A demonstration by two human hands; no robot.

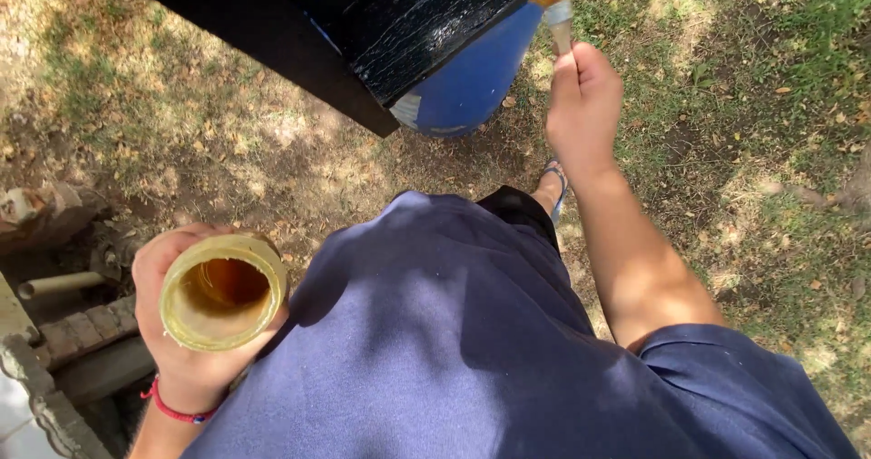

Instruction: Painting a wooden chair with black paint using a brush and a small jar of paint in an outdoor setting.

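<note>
My left hand grips a round yellowish open container with amber liquid at its bottom, held close to my body at the lower left. My right hand is raised at the upper right and closed around the handle of a paintbrush, whose metal ferrule and orange-tinted bristles point up toward the edge of a black painted wooden board. The board's surface looks glossy and wet. My blue shirt fills the lower middle of the view.
A blue barrel stands under the black board. Dry grass and fallen leaves cover the ground. Bricks, a pipe and rubble lie at the lower left. My sandalled foot shows below the barrel.
</note>
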